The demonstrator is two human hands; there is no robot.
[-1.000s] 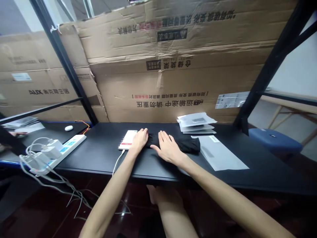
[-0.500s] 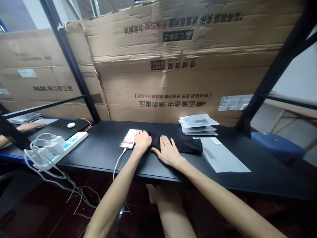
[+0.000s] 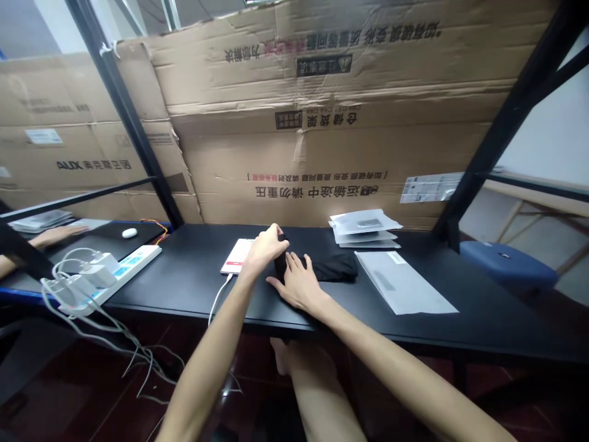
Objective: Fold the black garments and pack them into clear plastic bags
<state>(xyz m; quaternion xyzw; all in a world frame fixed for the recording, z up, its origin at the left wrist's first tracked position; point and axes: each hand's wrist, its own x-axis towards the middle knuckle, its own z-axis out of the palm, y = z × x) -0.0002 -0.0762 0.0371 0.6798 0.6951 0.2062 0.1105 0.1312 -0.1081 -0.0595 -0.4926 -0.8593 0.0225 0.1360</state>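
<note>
A folded strip of black cloth (image 3: 338, 268) lies lengthwise on the black table (image 3: 184, 264). My left hand (image 3: 267, 245) pinches the cloth's left end and holds it raised off the table. Flat on the cloth beside that end rests my right hand (image 3: 300, 282), its fingers stretched out and the thumb spread to the left. Just left of my left hand, a white phone-like device (image 3: 234, 261) with a cable plugged in is partly covered by my wrist. What kind of garment the cloth is, I cannot tell.
A flat translucent bag (image 3: 405, 285) lies right of the cloth, with a stack of similar bags (image 3: 365, 227) behind it. A power strip (image 3: 133, 270) with chargers and cables sits at the left. Cardboard (image 3: 322, 147) walls the back. Another person's hand (image 3: 59, 235) shows far left.
My left hand has lifted the cloth's left end off the table. The cloth's right end has drawn leftward, away from the flat bag. My right hand has shifted slightly left, still on the cloth.
</note>
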